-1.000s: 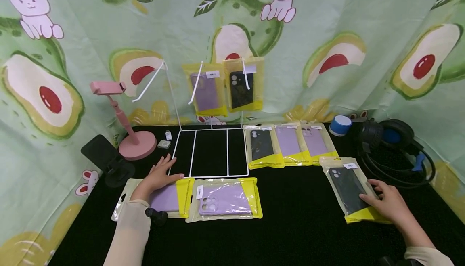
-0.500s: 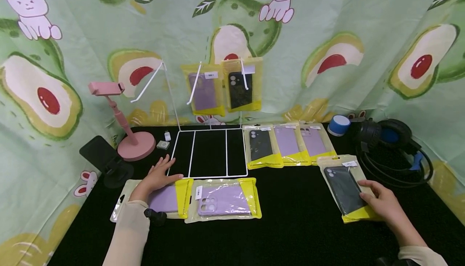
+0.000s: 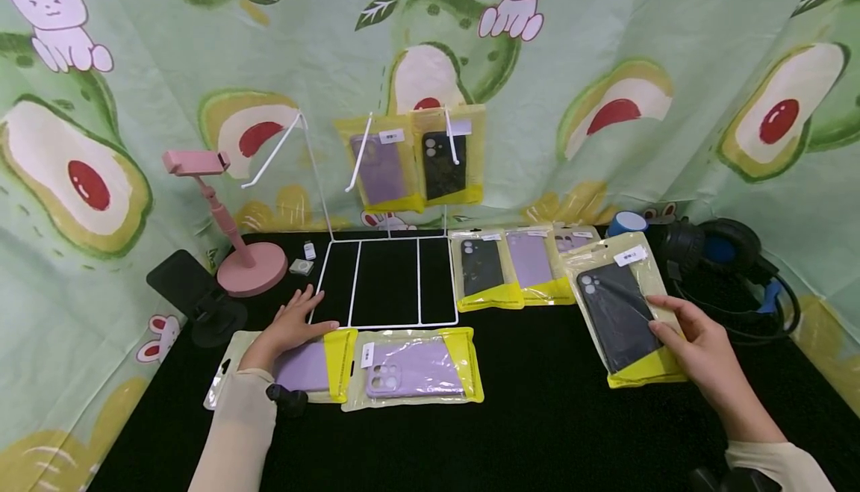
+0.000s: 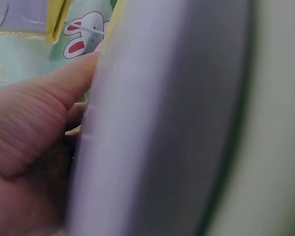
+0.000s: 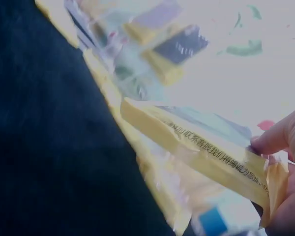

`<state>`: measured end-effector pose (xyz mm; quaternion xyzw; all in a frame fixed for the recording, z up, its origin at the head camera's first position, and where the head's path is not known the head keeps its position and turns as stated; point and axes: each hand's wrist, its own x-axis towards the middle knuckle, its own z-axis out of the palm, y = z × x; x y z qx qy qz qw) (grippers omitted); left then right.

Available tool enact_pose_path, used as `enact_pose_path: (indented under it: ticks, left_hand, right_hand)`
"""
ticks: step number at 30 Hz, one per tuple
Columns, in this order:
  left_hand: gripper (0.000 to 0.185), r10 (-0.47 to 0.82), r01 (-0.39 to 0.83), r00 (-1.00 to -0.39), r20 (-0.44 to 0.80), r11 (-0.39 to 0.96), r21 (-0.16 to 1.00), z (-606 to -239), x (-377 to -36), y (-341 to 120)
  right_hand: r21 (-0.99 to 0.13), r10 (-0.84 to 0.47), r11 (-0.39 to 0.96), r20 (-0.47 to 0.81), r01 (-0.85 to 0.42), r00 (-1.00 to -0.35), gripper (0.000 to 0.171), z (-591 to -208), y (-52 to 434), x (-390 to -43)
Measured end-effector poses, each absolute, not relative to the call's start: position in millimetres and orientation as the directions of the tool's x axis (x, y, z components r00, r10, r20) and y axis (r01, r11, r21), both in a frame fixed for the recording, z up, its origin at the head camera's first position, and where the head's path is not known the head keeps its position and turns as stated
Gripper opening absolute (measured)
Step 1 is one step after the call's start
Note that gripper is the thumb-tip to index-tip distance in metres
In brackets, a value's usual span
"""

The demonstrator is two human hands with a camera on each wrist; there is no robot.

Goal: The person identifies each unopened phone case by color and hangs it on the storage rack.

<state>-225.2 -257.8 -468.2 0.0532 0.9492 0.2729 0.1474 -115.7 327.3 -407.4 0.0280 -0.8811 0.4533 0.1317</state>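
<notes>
My right hand (image 3: 699, 343) pinches the right edge of a packaged black phone case (image 3: 618, 316), thumb on top. The package is raised and tilted, overlapping the purple-case package behind it; its yellow bottom strip (image 5: 201, 152) with printed characters shows in the right wrist view. My left hand (image 3: 292, 328) rests with spread fingers over a packaged purple phone case (image 3: 305, 367), covering part of it. In the left wrist view the left hand (image 4: 29, 118) lies against a blurred purple surface. Beside it lies another packaged purple phone case (image 3: 416, 369), sideways on the black table.
A white wire rack (image 3: 390, 325) holds a purple and a black packaged case (image 3: 446, 167) on its hooks. More packages (image 3: 484, 268) lie right of its base. Headphones (image 3: 732, 253) and a blue-and-white roll (image 3: 625, 223) sit right; a pink stand (image 3: 251, 268) and black phone holder (image 3: 195, 298) left.
My right hand has lifted the packaged black phone case off the table and moved it slightly left and up. The left hand stays in place.
</notes>
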Motion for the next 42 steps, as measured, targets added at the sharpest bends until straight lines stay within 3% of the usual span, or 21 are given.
enact_pose_path:
  ticks: [8,20,25,34,42]
  left_hand:
    - [0.093,0.155,-0.010,-0.952,-0.265,0.847,0.531,-463.1,-220.9,-263.6]
    - [0.093,0.135,-0.034,-0.955,-0.265,0.836,0.548,-464.7,-214.3,-269.6]
    - [0.094,0.152,-0.020,-0.952,-0.265,0.835,0.549,-465.1,-218.5,-267.2]
    - [0.092,0.176,0.011,-0.952,-0.249,0.837,0.548,-466.7,-222.7,-258.1]
    - [0.092,0.164,-0.004,-0.951,-0.261,0.840,0.542,-465.9,-224.3,-255.0]
  right_hand:
    - [-0.920,-0.011,0.222,0.329,-0.323,-0.944,0.034,-371.3,276.8,-126.4]
    - [-0.828,-0.188,-0.097,0.561,-0.553,-0.807,0.034,-327.3,178.7,-149.6]
    - [-0.815,-0.196,-0.100,0.578,-0.570,-0.792,0.033,-320.1,160.4,-156.1]
    - [-0.875,-0.128,-0.043,0.483,-0.482,-0.866,0.032,-326.1,161.5,-169.4]
    - [-0.883,-0.085,-0.060,0.470,-0.466,-0.879,0.029,-340.6,156.8,-198.4]
